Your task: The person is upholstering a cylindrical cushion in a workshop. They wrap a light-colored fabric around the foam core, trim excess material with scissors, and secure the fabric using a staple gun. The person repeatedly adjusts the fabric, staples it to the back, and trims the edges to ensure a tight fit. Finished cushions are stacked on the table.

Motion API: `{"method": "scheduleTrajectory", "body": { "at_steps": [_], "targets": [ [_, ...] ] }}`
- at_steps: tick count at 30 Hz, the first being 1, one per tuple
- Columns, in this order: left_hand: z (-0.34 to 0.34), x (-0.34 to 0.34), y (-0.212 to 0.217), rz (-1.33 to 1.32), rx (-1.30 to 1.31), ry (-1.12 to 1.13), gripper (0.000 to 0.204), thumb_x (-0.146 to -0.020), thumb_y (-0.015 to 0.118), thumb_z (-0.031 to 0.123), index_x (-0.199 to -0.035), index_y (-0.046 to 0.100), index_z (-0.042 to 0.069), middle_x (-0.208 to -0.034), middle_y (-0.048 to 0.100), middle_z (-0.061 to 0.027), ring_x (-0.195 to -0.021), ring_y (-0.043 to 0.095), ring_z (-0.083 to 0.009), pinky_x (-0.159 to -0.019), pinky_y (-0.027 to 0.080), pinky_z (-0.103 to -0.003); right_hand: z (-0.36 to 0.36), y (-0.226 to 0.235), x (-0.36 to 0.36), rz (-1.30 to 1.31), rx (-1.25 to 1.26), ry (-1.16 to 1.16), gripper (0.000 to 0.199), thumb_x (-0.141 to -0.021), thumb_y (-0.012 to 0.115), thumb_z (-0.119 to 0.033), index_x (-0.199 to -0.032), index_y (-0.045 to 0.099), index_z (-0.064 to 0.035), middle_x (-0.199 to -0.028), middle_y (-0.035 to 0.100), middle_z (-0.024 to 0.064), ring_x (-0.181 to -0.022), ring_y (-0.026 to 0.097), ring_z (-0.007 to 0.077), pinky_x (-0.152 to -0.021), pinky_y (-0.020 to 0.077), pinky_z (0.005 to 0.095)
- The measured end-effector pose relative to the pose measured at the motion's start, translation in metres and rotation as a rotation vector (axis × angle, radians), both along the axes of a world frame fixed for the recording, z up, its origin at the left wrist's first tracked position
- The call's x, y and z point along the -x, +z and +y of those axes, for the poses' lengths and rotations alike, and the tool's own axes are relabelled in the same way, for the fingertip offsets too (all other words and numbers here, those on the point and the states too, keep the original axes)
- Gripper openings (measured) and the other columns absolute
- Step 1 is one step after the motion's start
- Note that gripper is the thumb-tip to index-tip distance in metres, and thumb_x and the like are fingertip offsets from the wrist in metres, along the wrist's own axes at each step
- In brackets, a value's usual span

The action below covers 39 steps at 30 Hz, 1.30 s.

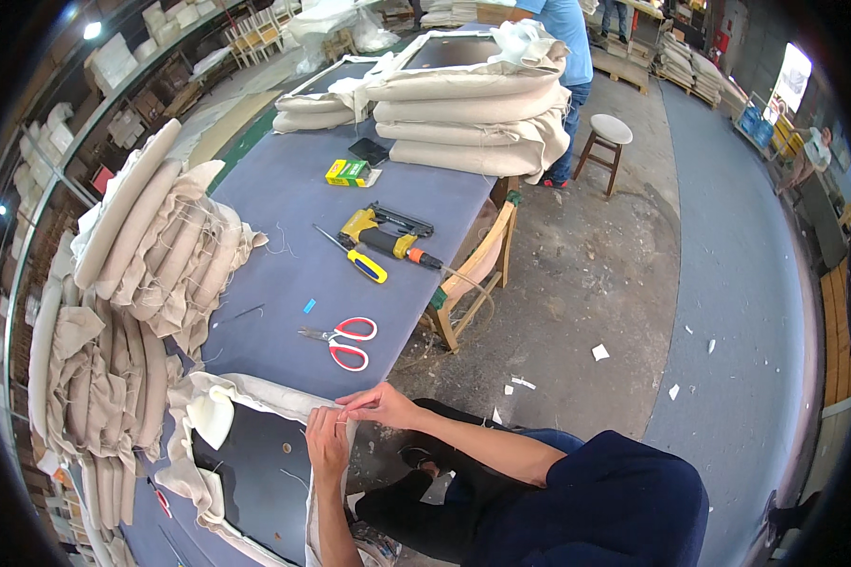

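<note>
A seat cushion lies face down at the table's near edge, its black base board (255, 463) showing. Beige fabric (269, 395) wraps loosely around the board's rim, and white foam (211, 416) sticks out at the far left corner. My left hand (327, 442) is closed on the fabric edge at the cushion's far right corner. Close beside it, my right hand (380, 406) pinches the same corner with its fingertips. What exactly lies between those fingertips is too small to tell. Red-and-white scissors (343, 340) lie beyond my hands, blades slightly apart.
On the blue-grey table (284, 227) lie a yellow-handled screwdriver (364, 265), a yellow staple gun (378, 231) with its hose, and a small green-yellow box (348, 172). Cushion stacks stand left (161, 227) and at the back (473, 113). A person (567, 47) stands behind; a wooden frame (477, 269) leans right.
</note>
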<state>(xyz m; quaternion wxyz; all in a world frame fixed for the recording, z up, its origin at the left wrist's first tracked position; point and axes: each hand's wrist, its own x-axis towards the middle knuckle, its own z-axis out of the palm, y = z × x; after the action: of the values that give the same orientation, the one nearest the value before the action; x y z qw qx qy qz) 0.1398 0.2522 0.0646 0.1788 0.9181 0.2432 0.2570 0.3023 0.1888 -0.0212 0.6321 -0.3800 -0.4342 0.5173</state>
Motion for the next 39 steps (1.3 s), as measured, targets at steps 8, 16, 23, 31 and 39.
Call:
{"method": "scheduleTrajectory", "body": {
  "at_steps": [8,16,23,31,39],
  "targets": [
    [0.02,-0.005,-0.018,0.001,-0.029,0.024,0.014,-0.095,0.064,0.014,-0.101,0.063,0.002,-0.096,0.064,-0.019,-0.092,0.058,-0.0428,-0.084,0.045,-0.052,0.0,0.001,0.006,0.003,0.131,-0.236,0.019,-0.088,0.078,-0.012,-0.102,0.077,-0.0002,-0.105,0.077,0.0071,-0.097,0.068,0.0134,-0.093,0.0536,0.0327],
    [0.015,0.013,-0.006,-0.045,0.151,-0.051,0.007,-0.092,0.064,0.004,-0.095,0.06,-0.002,-0.085,0.058,-0.0146,-0.08,0.055,-0.0322,-0.07,0.045,-0.04,-0.001,-0.01,0.024,0.0,0.036,-0.153,0.043,-0.09,0.079,-0.015,-0.128,0.068,0.0,-0.133,0.068,0.015,-0.122,0.063,0.0197,-0.103,0.0517,0.0347],
    [0.017,0.001,-0.009,-0.073,0.429,0.142,0.009,-0.093,0.067,0.007,-0.091,0.064,-0.001,-0.078,0.058,-0.0107,-0.073,0.052,-0.0265,-0.065,0.042,-0.037,0.001,-0.017,0.034,0.268,0.067,-0.224,0.035,-0.09,0.078,-0.009,-0.122,0.071,0.0025,-0.132,0.067,0.0193,-0.126,0.061,0.0237,-0.106,0.0491,0.0359],
    [0.021,0.006,-0.014,-0.054,0.379,0.138,0.008,-0.091,0.068,0.005,-0.092,0.064,-0.002,-0.078,0.058,-0.0107,-0.072,0.052,-0.0261,-0.062,0.041,-0.036,-0.005,-0.009,0.025,0.164,0.1,-0.238,0.021,-0.091,0.076,-0.002,-0.109,0.071,0.0068,-0.131,0.067,0.0219,-0.121,0.064,0.0224,-0.101,0.0511,0.0327],
    [0.02,0.004,-0.019,-0.089,0.204,0.03,0.008,-0.09,0.069,0.003,-0.094,0.064,-0.001,-0.081,0.059,-0.011,-0.072,0.053,-0.0234,-0.064,0.043,-0.034,0.001,-0.014,0.028,0.007,-0.014,-0.282,0.019,-0.09,0.075,-0.003,-0.107,0.073,0.0055,-0.125,0.071,0.021,-0.112,0.069,0.0214,-0.094,0.0543,0.032]
  ]
}}
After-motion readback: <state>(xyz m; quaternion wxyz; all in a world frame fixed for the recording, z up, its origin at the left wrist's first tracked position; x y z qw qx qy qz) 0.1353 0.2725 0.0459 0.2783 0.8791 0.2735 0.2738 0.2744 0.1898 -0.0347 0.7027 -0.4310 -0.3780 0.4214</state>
